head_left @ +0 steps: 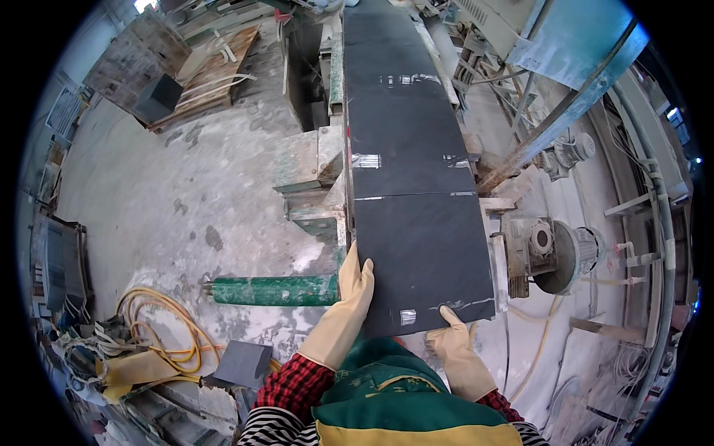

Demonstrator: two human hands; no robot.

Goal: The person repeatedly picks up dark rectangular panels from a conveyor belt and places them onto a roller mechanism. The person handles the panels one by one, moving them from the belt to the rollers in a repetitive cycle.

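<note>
A dark grey stone slab (424, 260) lies at the near end of a long conveyor, its front edge close to my body. My left hand (355, 286), in a beige rubber glove, grips the slab's left edge with the thumb on top. Gloved the same way, my right hand (456, 349) holds the near edge toward the right corner, thumb above and fingers hidden beneath. A second dark slab (409, 137) lies just beyond, a thin seam between the two. Small shiny patches mark both slabs.
A green roller (271, 291) juts out left of the conveyor. Motors (569, 253) stand along its right side, under a slanting metal post (558, 123). Yellow hoses (160, 327) coil on the floor at lower left, near a small grey tile (243, 362). A wooden pallet (216, 74) sits at far left.
</note>
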